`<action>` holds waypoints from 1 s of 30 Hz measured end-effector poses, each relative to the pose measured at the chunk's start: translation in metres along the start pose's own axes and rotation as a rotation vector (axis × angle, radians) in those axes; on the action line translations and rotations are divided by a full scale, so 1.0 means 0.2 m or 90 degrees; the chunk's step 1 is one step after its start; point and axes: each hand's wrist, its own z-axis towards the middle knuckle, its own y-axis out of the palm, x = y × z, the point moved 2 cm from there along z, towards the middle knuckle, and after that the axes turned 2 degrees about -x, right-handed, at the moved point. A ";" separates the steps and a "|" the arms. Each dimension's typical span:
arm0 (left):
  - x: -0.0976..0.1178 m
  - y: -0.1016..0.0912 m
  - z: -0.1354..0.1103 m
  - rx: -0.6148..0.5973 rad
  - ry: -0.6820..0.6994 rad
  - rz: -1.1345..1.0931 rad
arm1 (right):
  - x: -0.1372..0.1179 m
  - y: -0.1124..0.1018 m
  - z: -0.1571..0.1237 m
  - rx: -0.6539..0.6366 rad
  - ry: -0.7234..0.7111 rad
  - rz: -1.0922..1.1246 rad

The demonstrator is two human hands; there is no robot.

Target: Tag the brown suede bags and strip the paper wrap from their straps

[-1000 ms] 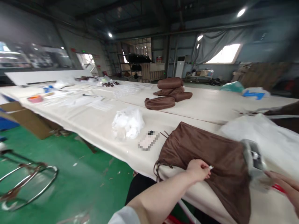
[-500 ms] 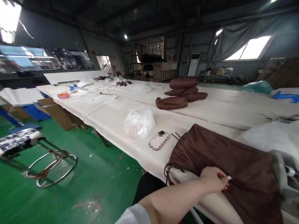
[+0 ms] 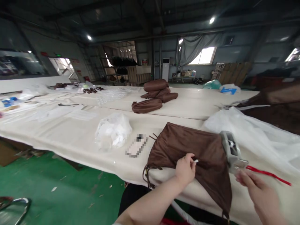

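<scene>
A brown cloth drawstring bag lies spread over the near table edge, its cords hanging at the left and lower corners. My left hand rests on it, fingertips pinched on a small white tag. On the bag's right edge stands a grey dispenser-like device; its exact kind is unclear. Just below its near end is my right hand, thumb and fingers drawn together and slightly blurred. What they hold, if anything, is hidden. A red ribbon lies beside that hand.
Left of the bag lie a blurred-out phone and a crumpled clear plastic bag. Rolled brown bundles are stacked farther back. White plastic sheeting covers the table at right, with dark brown fabric behind it.
The view has swung right. My right hand has come into view beside the grey device. My left hand still pinches the tag on the brown bag.
</scene>
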 end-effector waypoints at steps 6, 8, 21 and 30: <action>0.01 0.00 -0.02 -0.019 0.065 0.149 | -0.31 0.39 -0.18 -0.266 0.043 0.197; 0.01 0.01 -0.02 -0.020 0.078 0.177 | -0.33 0.48 -0.20 -0.310 0.055 0.205; 0.01 0.00 0.03 -0.142 -0.142 -0.184 | -0.18 0.58 -0.19 -0.405 0.096 0.200; -0.01 0.04 -0.02 -0.058 -0.171 -0.341 | -0.20 0.65 -0.22 -0.314 0.046 0.152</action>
